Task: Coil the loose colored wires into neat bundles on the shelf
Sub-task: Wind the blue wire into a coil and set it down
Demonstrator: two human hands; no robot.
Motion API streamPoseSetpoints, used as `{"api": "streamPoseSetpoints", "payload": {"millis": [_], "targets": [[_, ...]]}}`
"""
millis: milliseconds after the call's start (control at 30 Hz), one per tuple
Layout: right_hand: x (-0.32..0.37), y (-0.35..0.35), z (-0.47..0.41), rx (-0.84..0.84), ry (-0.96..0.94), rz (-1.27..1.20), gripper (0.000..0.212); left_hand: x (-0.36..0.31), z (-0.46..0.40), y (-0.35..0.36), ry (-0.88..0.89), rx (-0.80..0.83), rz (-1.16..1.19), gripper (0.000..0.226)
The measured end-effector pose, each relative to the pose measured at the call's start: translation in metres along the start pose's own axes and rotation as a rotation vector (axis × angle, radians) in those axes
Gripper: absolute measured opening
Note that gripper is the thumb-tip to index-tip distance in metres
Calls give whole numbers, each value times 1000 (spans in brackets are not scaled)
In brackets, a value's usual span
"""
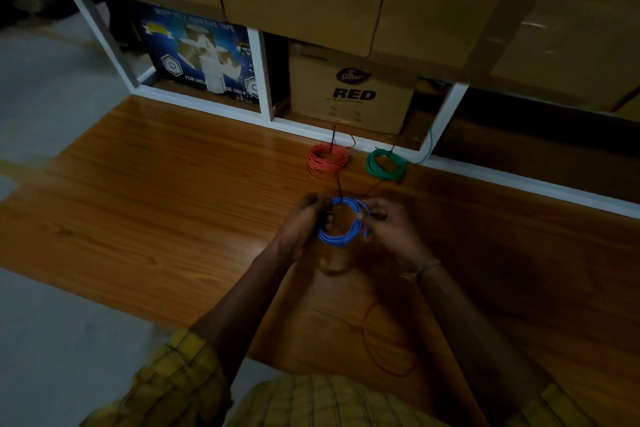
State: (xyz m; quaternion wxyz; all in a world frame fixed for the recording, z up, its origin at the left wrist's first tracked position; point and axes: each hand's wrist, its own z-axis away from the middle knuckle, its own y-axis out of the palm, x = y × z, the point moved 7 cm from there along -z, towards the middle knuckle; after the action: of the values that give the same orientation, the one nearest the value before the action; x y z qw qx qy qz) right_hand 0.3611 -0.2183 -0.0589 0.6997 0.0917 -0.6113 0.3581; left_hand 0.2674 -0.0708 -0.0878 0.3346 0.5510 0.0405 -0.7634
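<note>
Between both hands, just above the brown wooden shelf board [173, 204], hangs the blue wire coil [341, 220]: left hand [301, 225] pinches its near-left rim, right hand [388, 224] its right rim; the orange-red wire coil [327, 159] and green wire coil [385, 165] lie beyond.

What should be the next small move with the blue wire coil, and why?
Probably finish fastening the blue coil: both the left hand and right hand pinch it above the wooden surface, with a dark tie at its top. The red coil and green coil already lie bundled.
</note>
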Motion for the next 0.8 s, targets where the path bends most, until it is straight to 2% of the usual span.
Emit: {"api": "streamPoseSetpoints", "payload": {"millis": [133,267,333,433,500,567,800], "targets": [[-1,1,-26,-81,115,-113,17,-24,-16,-14,157,-59,-352,13],[0,0,-53,-105,126,-137,20,-57,-22,-9,289,-36,-607,15],[-3,-1,-57,-101,130,-97,19,-57,-30,-18,280,-62,-663,6],[-7,-10,-50,-86,95,1,23,-52,-25,-21,314,-130,-718,30],[-7,-23,-41,-101,55,20,28,-54,-9,-20,421,-250,-800,32],[-5,-37,-28,-100,49,-25,29,-48,0,-14,526,-298,-853,32],[-5,-89,-2,-129,82,-116,40,-18,28,47,529,-53,-822,10]]}}
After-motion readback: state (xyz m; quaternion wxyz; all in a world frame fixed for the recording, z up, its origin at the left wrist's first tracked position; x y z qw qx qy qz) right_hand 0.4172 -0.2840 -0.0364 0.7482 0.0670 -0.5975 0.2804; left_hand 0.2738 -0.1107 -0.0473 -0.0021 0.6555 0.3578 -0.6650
